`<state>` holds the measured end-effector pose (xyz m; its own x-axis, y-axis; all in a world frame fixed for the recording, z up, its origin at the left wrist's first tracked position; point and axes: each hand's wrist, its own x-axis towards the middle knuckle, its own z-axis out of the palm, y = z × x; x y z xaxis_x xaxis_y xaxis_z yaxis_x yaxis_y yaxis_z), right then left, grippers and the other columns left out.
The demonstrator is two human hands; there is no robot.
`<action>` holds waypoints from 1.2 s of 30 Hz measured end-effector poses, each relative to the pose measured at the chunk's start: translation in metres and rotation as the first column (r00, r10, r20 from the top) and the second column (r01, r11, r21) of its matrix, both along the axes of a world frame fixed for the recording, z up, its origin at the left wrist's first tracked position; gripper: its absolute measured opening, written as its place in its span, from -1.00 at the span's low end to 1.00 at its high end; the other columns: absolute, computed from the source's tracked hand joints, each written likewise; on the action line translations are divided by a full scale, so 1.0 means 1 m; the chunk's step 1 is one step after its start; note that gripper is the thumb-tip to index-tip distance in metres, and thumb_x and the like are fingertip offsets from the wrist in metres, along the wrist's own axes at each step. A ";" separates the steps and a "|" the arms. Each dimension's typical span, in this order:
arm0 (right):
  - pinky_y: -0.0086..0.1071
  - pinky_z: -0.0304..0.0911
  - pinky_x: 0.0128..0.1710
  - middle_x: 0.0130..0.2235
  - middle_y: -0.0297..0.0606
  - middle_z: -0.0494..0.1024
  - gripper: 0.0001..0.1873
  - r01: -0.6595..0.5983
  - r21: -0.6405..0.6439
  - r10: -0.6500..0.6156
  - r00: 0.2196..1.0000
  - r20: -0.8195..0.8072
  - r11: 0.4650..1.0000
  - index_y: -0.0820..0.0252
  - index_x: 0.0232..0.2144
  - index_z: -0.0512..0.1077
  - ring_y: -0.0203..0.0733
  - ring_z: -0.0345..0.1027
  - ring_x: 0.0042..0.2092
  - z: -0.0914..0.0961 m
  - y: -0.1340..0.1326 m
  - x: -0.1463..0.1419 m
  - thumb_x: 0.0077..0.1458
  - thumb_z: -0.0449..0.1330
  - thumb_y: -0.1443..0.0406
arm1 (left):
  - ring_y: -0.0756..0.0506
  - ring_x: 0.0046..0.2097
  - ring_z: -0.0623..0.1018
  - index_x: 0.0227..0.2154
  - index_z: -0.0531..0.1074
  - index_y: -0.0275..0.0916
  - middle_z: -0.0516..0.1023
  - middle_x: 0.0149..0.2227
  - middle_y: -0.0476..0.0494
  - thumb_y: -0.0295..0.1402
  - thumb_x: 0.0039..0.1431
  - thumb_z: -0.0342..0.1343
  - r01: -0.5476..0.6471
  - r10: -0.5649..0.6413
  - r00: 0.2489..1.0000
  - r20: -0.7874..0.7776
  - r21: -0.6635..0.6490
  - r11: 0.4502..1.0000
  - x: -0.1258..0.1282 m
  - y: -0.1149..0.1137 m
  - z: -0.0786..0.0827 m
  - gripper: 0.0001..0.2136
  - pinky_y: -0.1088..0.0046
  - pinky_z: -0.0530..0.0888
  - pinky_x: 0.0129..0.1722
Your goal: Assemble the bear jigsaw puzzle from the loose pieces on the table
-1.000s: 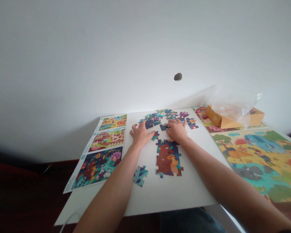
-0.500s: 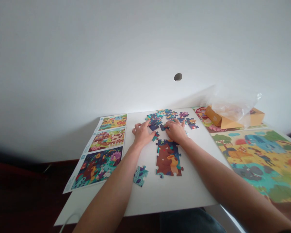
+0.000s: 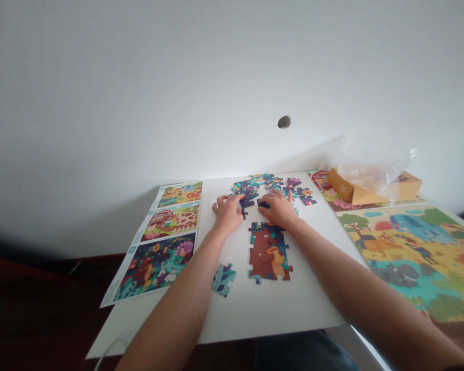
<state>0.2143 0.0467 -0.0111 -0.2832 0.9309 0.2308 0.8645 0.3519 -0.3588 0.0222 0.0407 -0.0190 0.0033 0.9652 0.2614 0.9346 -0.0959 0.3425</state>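
Over at the left of the frame, a printed sheet (image 3: 158, 247) shows three pictures. Moving in, a teal spotted piece (image 3: 223, 281) lies alone at lower centre, and above it the left hand (image 3: 227, 211) is bent low, fingers half-spread beside a small dark piece (image 3: 245, 213); whether it pinches anything, I can't tell. Upper centre, the puzzle pile (image 3: 248, 192)! Below it sits the joined bear section (image 3: 261, 252). The right hand (image 3: 279, 208) has its fingers at a dark-blue piece (image 3: 261, 203), grip narrow, hold unclear. Far right: clear plastic bag (image 3: 375, 167), yellow box (image 3: 408, 188), safari picture (image 3: 421, 257).

Danger? A careless sweep by the left hand could scatter or flip pieces; a dropping right wrist, so near the bear section, could break its joints. Writing: the sheet's blue tags are too small to read, and no brand is legible.
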 end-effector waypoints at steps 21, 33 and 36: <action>0.49 -0.38 0.22 0.38 -0.22 0.11 -0.43 -0.132 -0.025 0.134 0.982 0.133 0.991 -0.05 0.35 0.07 0.24 -0.28 0.41 -0.005 -0.001 -0.003 0.32 -0.08 0.22 | -0.38 0.26 0.14 -0.12 0.57 0.14 0.38 0.24 0.10 -0.17 0.21 0.12 -0.019 0.019 0.999 -0.050 0.000 1.000 0.000 -0.002 0.002 -0.78 -0.11 0.14 0.19; 0.50 -0.46 0.21 0.26 -0.15 0.29 -0.45 -0.127 -0.013 0.127 0.980 0.153 0.992 -0.08 0.26 0.25 0.27 -0.17 0.36 0.000 -0.005 -0.007 0.31 -0.05 -0.03 | -0.36 0.21 0.21 -0.13 0.51 -0.03 0.48 0.12 -0.09 -0.44 0.23 -0.01 -0.207 0.207 0.978 -0.013 0.035 0.978 -0.007 0.000 0.000 -0.74 -0.09 0.23 0.11; 0.49 -0.46 0.21 0.18 -0.14 0.36 -0.53 -0.111 0.017 0.107 0.985 0.137 0.994 -0.06 0.14 0.40 0.22 -0.08 0.31 0.000 -0.005 -0.008 0.29 0.01 -0.01 | -0.37 0.19 0.21 -0.06 0.50 0.00 0.46 0.14 -0.09 -0.44 0.24 -0.02 -0.202 0.203 0.979 -0.018 0.034 0.979 -0.008 0.000 -0.002 -0.69 -0.12 0.24 0.10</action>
